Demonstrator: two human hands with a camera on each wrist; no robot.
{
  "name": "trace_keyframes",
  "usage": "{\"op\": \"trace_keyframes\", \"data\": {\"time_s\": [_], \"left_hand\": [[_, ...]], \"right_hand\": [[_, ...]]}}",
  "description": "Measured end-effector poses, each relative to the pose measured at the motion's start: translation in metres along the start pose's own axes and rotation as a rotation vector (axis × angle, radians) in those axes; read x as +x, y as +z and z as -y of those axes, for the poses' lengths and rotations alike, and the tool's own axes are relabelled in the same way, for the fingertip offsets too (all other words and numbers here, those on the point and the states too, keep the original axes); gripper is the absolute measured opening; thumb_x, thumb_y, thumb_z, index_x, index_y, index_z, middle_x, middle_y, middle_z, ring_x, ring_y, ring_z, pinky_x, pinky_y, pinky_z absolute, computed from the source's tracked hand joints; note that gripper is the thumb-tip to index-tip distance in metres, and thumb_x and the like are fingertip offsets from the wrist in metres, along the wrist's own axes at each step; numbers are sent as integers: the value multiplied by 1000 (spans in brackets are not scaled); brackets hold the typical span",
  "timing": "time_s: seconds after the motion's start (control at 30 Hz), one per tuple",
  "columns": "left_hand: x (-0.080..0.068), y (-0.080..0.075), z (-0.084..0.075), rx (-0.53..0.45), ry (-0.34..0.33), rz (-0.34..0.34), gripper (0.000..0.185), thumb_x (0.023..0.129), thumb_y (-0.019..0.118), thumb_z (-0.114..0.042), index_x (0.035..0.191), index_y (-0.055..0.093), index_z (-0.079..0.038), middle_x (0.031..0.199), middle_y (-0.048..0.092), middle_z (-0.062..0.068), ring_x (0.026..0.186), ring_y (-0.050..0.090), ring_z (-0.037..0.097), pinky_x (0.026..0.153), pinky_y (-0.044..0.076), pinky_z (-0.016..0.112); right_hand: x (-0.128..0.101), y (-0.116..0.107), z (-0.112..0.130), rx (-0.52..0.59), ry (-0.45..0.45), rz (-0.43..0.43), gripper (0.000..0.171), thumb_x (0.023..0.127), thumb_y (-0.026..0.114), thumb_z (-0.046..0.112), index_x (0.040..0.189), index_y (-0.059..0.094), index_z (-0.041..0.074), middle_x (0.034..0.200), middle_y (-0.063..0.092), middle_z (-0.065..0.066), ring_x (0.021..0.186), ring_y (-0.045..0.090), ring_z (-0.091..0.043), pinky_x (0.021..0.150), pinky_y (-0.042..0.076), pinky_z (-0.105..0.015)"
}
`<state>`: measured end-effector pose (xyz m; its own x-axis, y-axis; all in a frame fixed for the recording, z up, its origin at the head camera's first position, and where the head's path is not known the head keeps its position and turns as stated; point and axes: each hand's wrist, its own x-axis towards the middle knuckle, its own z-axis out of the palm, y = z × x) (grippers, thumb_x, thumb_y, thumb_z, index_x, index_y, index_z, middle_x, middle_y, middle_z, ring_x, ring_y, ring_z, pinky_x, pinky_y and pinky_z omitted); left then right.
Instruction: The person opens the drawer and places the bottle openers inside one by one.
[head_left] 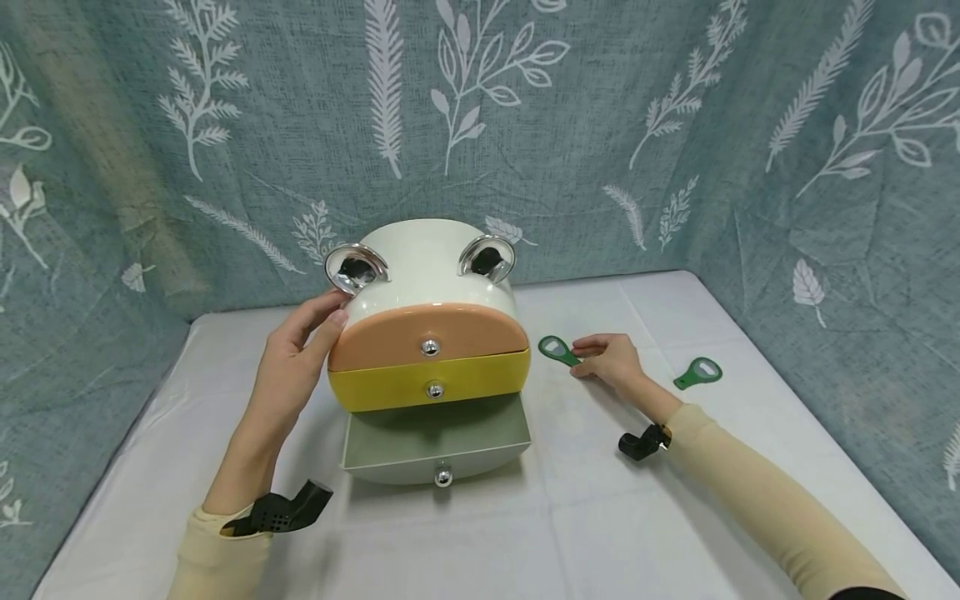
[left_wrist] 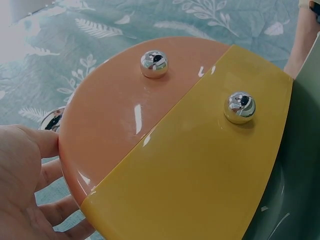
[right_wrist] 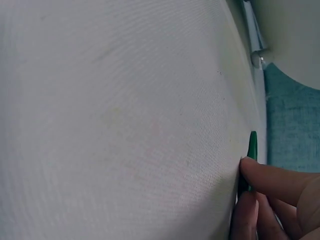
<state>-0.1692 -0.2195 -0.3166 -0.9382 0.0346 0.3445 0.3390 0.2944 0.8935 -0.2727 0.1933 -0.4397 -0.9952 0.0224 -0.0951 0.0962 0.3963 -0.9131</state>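
Both hands are at work on the white cloth-covered table [head_left: 600,517]. The left hand [head_left: 296,354] lies with fingers nearly straight and relaxed against the left side of the rounded white glossy cabinet with three curved drawers [head_left: 431,275], its thumb tip touching the edge of the peach top drawer front [head_left: 427,332]; the left wrist view shows the fingers [left_wrist: 47,172] spread along that drawer's rim, gripping nothing. The right hand [head_left: 611,358] rests on the table to the right of the cabinet, its fingertips [right_wrist: 260,172] closed on the handle of a green plastic bottle opener [head_left: 558,350], which lies flat on the cloth with its ring end pointing towards the cabinet. In the right wrist view only a thin green edge of that opener [right_wrist: 252,150] shows between fingers and cloth.

Under the peach drawer sits the yellow middle drawer front [head_left: 431,385], closed. The grey-green bottom drawer [head_left: 435,446] is pulled out towards the person, and its inside is in view. Each drawer front carries a small round chrome knob, the lowest one [head_left: 443,476] at the near edge of the open drawer. Two chrome ear-shaped hoops [head_left: 357,267] stand on top of the cabinet.

A second green bottle opener [head_left: 697,372] lies on the cloth further right, apart from the right hand. Blue-grey fabric printed with white leaves [head_left: 675,125] hangs behind and to both sides of the table.
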Motion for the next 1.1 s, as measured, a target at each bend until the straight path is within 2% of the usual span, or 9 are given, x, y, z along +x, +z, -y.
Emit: {"op": "trace_keyframes", "data": {"time_s": [0.2, 0.37, 0.5, 0.73, 0.93, 1.1], "left_hand": [[0, -1, 1, 10, -10, 0, 45, 104, 52, -27, 145, 49, -8, 146, 46, 12, 141, 29, 25, 112, 19, 59], [0, -1, 1, 12, -24, 1, 46, 104, 52, -28, 146, 48, -9, 146, 45, 10, 142, 29, 23, 112, 20, 58], [-1, -1, 1, 16, -23, -1, 46, 104, 53, -29, 145, 49, -10, 146, 46, 9, 141, 30, 22, 111, 23, 57], [0, -1, 0, 11, -20, 0, 46, 104, 52, -30, 146, 49, -10, 147, 45, 9, 141, 30, 23, 112, 21, 58], [1, -1, -1, 17, -30, -1, 46, 104, 52, -30, 145, 49, -11, 146, 45, 7, 140, 31, 22, 111, 24, 56], [1, 0, -1, 7, -28, -1, 45, 104, 53, -29, 145, 50, -10, 146, 46, 8, 140, 30, 22, 112, 21, 57]], "right_hand": [[-1, 0, 1, -68, -78, -24, 36, 71, 83, -8, 105, 72, -4, 94, 73, -14, 79, 71, -21, 64, 58, -30], [-1, 0, 1, -137, -124, -16, 35, 71, 84, -5, 104, 72, -4, 91, 73, -13, 76, 69, -20, 60, 56, -30], [0, 1, 2, -130, -118, 5, 37, 72, 81, -8, 107, 72, -4, 92, 73, -12, 78, 69, -20, 60, 56, -29], [3, 0, -1, -106, -122, 47, 38, 73, 78, -11, 109, 71, -4, 94, 72, -12, 81, 67, -21, 62, 56, -30], [4, 0, -3, -102, -137, 80, 37, 71, 79, -11, 106, 72, -3, 92, 71, -10, 78, 65, -21, 59, 55, -30], [4, -3, -5, -107, -129, 116, 34, 70, 82, -8, 102, 74, -2, 86, 69, -8, 72, 62, -20, 57, 53, -30]]}}
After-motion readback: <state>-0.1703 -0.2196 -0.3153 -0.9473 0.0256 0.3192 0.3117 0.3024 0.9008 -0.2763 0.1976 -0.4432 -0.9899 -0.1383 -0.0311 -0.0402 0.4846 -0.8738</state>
